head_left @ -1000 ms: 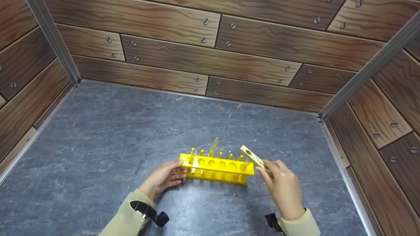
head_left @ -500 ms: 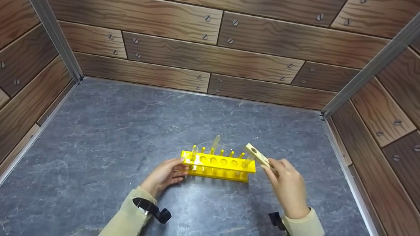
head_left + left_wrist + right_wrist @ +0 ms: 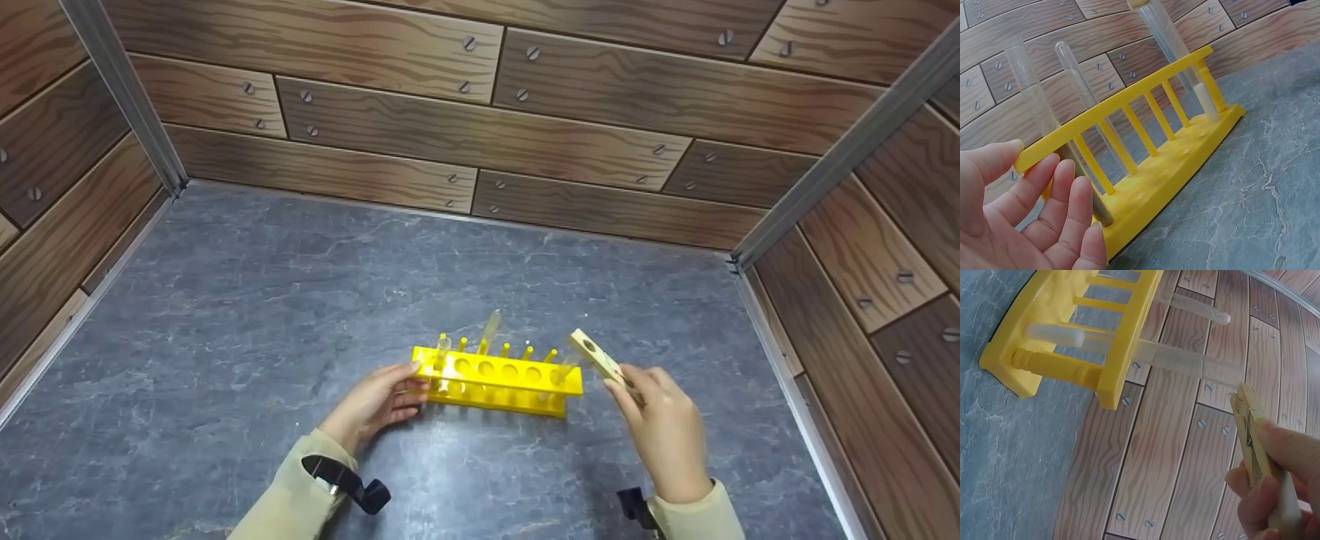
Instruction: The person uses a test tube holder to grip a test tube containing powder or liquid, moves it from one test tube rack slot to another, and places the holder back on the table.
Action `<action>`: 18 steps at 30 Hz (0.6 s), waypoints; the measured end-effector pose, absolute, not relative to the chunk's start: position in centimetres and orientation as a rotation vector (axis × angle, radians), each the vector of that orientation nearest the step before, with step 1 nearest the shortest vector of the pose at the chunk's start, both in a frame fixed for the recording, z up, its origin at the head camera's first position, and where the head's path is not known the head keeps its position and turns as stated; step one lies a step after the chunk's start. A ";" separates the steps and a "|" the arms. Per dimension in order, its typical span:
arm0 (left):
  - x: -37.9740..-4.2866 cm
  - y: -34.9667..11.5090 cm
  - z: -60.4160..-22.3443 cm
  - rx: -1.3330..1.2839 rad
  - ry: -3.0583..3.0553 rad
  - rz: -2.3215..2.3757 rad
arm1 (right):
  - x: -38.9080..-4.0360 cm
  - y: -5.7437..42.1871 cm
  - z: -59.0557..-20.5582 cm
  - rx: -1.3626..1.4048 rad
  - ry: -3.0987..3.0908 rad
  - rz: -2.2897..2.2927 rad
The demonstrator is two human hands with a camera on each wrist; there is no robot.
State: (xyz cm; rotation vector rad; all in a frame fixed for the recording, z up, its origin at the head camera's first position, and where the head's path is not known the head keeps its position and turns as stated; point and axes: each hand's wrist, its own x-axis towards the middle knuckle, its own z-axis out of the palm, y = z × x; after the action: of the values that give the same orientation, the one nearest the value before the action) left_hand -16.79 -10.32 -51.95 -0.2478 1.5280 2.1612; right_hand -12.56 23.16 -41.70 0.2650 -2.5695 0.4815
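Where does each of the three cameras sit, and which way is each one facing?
Head: worn high, looking forward and down at the grey table; shows both sleeved forearms, left hand, right hand.
Left wrist: low beside the left hand, looking along the yellow test tube rack whose end its fingers touch.
Right wrist: behind the right hand, looking past its wooden test tube clamp at the rack's other end.
All three views share the rack and its glass tubes.
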 end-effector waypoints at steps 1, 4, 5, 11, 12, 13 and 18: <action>-16.8 -10.3 -52.0 -0.249 1.528 2.160 | -12.5 23.2 -41.7 0.264 -2.569 0.478; -16.8 -10.3 -51.9 -0.245 1.529 2.161 | -12.5 23.4 -41.8 0.258 -2.567 0.478; -16.8 -10.3 -51.9 -0.242 1.530 2.163 | -12.5 23.5 -41.8 0.256 -2.567 0.481; -16.8 -10.4 -51.9 -0.231 1.537 2.165 | -12.4 24.0 -42.1 0.220 -2.584 0.505; -16.8 -10.4 -51.9 -0.230 1.539 2.164 | -12.4 24.0 -42.2 0.215 -2.584 0.507; -16.8 -10.4 -51.9 -0.229 1.540 2.164 | -12.4 24.1 -42.2 0.212 -2.584 0.510; -16.8 -10.3 -51.9 -0.229 1.540 2.164 | -12.3 24.7 -42.6 0.199 -2.573 0.495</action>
State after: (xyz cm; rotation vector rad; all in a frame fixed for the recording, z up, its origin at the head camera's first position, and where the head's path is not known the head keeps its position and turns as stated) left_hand -16.75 -10.26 -51.91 -0.2292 1.5404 2.1636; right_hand -12.35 24.68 -42.62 0.1990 -2.5735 0.4952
